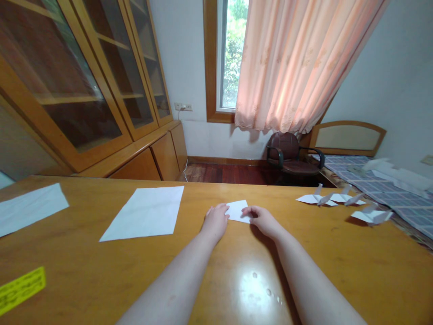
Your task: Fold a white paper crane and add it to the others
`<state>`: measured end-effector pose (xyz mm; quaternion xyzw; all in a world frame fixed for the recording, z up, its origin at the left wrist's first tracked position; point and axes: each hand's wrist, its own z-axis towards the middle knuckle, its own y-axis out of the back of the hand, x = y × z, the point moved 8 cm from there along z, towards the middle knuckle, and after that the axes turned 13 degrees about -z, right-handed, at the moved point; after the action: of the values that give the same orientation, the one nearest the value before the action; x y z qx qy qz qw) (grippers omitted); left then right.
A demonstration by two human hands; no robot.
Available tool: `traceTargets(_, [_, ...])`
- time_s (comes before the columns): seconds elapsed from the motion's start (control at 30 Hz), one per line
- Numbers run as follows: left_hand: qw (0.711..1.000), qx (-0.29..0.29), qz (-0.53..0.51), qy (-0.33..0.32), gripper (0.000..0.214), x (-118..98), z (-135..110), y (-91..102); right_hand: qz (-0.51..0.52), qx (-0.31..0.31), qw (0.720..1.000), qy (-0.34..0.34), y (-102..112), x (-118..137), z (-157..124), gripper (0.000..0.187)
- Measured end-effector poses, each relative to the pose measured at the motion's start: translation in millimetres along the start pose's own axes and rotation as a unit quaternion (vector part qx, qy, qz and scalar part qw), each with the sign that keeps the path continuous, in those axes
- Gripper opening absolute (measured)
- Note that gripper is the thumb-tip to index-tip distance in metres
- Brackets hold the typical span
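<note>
A small folded piece of white paper (237, 209) lies on the wooden table (304, 253) in front of me. My left hand (215, 220) rests on its left edge, fingers curled and pressed down on the paper. My right hand (262, 220) pinches the paper's near right edge. Both forearms stretch forward over the glossy tabletop.
A flat white sheet (146, 212) lies to the left, another sheet (29, 207) at the far left, and a yellow slip (20, 289) near the front left edge. Folded paper planes (329, 198) sit at the right. Beyond stand a cabinet (101, 90), chair (292, 155) and bed (389, 189).
</note>
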<state>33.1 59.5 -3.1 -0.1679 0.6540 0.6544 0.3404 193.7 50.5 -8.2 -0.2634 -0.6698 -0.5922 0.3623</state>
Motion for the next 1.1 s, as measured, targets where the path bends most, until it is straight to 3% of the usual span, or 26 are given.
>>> traceTargets(0.23, [0.999,-0.026,-0.02,0.015,0.018,1.0,-2.2,7.7,-0.094,-0.061,0.993,-0.022,-1.5,-2.4,4.1,0.025])
traceTargets(0.57, [1.0,-0.022,-0.014,-0.01,0.008,-7.6,-5.0,8.8,-0.193,-0.084,0.978,0.013,-1.3,12.3,2.4,0.012])
traceTargets(0.83, [0.999,-0.013,-0.008,-0.051,0.013,-18.8,-6.8,11.1,-0.239,-0.1,0.966,0.014,-0.4,14.5,1.2,0.016])
traceTargets(1.1, [0.998,0.011,0.032,-0.048,0.015,-14.8,-4.7,9.4,-0.265,-0.107,0.958,0.019,-0.7,14.2,1.3,0.014])
